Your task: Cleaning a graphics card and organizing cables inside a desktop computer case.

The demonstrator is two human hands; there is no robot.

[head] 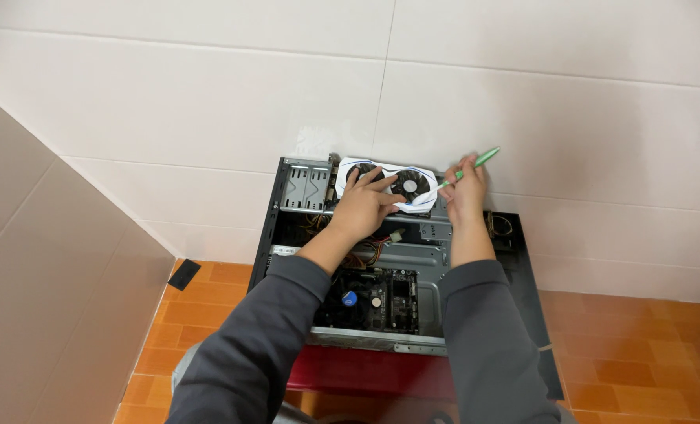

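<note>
White graphics card (401, 184) under left hand (363, 206); right hand (466, 192) holds green screwdriver (469, 166)

The open metal computer case (413, 267) lies on the orange tiled floor (641, 345) against the white tiled wall (208, 102); a white two-fan graphics card (401, 184) sits at its far end.

The back wall (523, 94) is covered w/ big white glossy tiles, thin grey joints between them. Soft even light falls on it, a faint reflection shows approx. in the middle. On the left, a plain grey-beige panel (43, 298) comes forward at an angle and meets the floor. The floor (641, 345) has small orange-brown tiles in rows, w/ pale joints. 1 small black flat piece (183, 274) lies on the floor near the left panel, close to the wall bottom.
</note>
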